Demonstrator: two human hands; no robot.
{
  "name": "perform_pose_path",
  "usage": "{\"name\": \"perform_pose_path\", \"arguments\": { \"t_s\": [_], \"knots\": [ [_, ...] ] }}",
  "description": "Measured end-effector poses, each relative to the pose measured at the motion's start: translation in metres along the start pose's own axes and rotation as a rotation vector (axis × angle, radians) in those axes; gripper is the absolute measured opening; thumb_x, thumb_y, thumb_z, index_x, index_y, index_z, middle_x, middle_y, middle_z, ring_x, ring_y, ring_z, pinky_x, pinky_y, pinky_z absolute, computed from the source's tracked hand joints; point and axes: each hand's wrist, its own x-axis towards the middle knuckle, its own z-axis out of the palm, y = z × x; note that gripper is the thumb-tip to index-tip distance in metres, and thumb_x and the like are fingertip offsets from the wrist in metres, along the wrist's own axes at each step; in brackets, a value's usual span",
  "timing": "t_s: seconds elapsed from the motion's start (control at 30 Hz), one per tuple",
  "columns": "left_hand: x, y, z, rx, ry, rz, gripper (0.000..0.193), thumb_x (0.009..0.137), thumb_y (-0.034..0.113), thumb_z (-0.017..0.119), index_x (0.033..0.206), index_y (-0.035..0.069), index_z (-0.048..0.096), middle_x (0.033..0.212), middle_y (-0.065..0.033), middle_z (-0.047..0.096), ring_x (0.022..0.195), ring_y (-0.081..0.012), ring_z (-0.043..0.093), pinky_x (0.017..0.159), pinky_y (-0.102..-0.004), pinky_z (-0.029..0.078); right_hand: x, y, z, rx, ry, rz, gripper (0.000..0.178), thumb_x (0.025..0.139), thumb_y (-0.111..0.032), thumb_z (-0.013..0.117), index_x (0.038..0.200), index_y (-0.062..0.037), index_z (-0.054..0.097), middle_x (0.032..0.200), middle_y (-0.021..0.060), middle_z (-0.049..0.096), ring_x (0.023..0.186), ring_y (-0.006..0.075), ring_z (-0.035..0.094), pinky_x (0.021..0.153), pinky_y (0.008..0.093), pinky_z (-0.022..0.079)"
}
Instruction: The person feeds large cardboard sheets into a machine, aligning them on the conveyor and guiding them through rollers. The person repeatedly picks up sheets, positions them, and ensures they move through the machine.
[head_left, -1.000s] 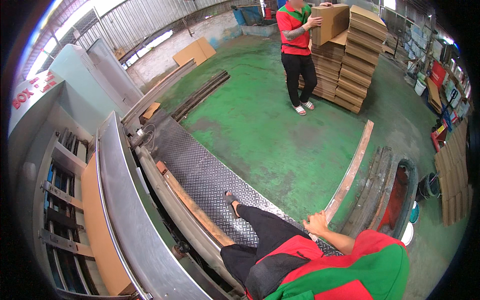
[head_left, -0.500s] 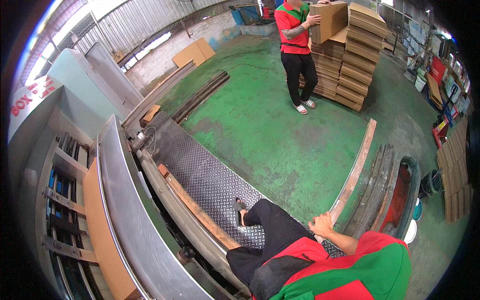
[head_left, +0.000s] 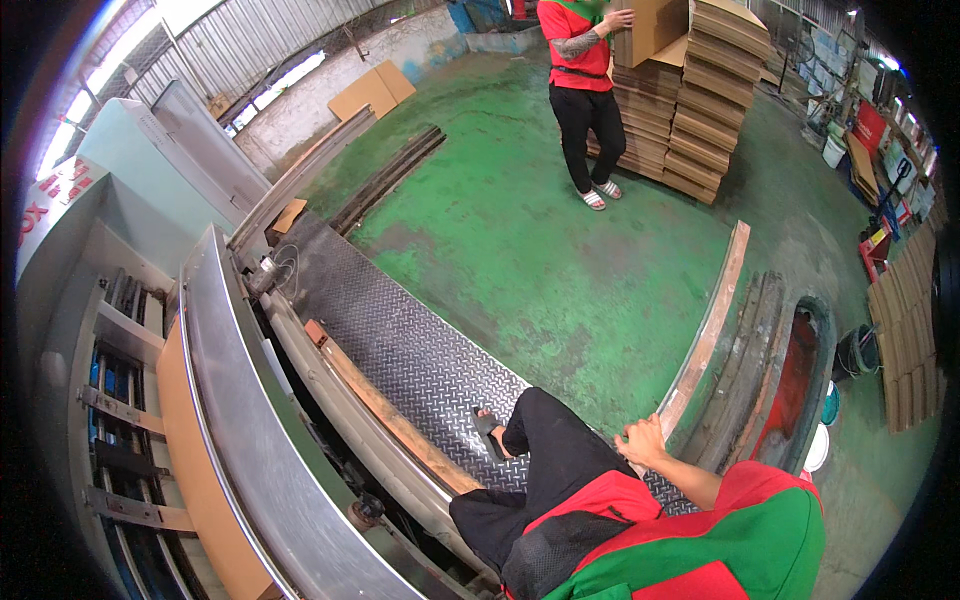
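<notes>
My right hand (head_left: 643, 442) is beside my bent right knee, at the near end of a long wooden plank (head_left: 710, 325). Its fingers are bent but apart, and nothing shows in them. Whether they touch the plank or just lie in front of it, I cannot tell. My left hand is out of sight. A brown cardboard sheet (head_left: 190, 440) stands in the machine on my left, behind a long metal panel (head_left: 235, 390).
A co-worker (head_left: 590, 110) in red and green holds a cardboard piece (head_left: 655, 30) beside tall cardboard stacks (head_left: 710, 120). A patterned metal plate (head_left: 400, 340) lies under my foot. Dark beams (head_left: 735, 360) and a red-stained trough (head_left: 800, 390) are on the right.
The view has shifted slightly, so the surroundings sit a little higher and further left. My right hand stays near the plank's end. The co-worker still holds the cardboard piece.
</notes>
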Motion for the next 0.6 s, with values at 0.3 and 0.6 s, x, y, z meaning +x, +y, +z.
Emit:
{"name": "perform_pose_path", "arguments": {
  "t_s": [0.3,0.6],
  "knots": [
    [-0.016,0.027,-0.015,0.017,0.119,-0.077,0.029,0.080,0.026,0.062,0.079,-0.002,0.071,0.071,-0.0202,0.068,0.064,-0.0379,0.065,0.057,-0.0506,0.049,0.001,0.000,0.000,0.004,-0.024,0.011,0.041,0.082,-0.043,0.058,0.076,-0.0058,0.074,0.069,0.0183,0.067,0.075,0.0301,0.066,0.087,0.0443,0.036],
    [-0.016,0.030,-0.024,0.038,-0.014,-0.077,0.042,0.087,0.037,0.061,0.099,-0.002,0.068,0.086,-0.0253,0.069,0.075,-0.0423,0.067,0.067,-0.0528,0.052,0.002,0.001,0.004,-0.025,-0.023,0.012,0.039,0.081,-0.044,0.060,0.075,-0.0079,0.075,0.068,0.0186,0.067,0.072,0.0310,0.065,0.088,0.0440,0.037]
  ]
}}
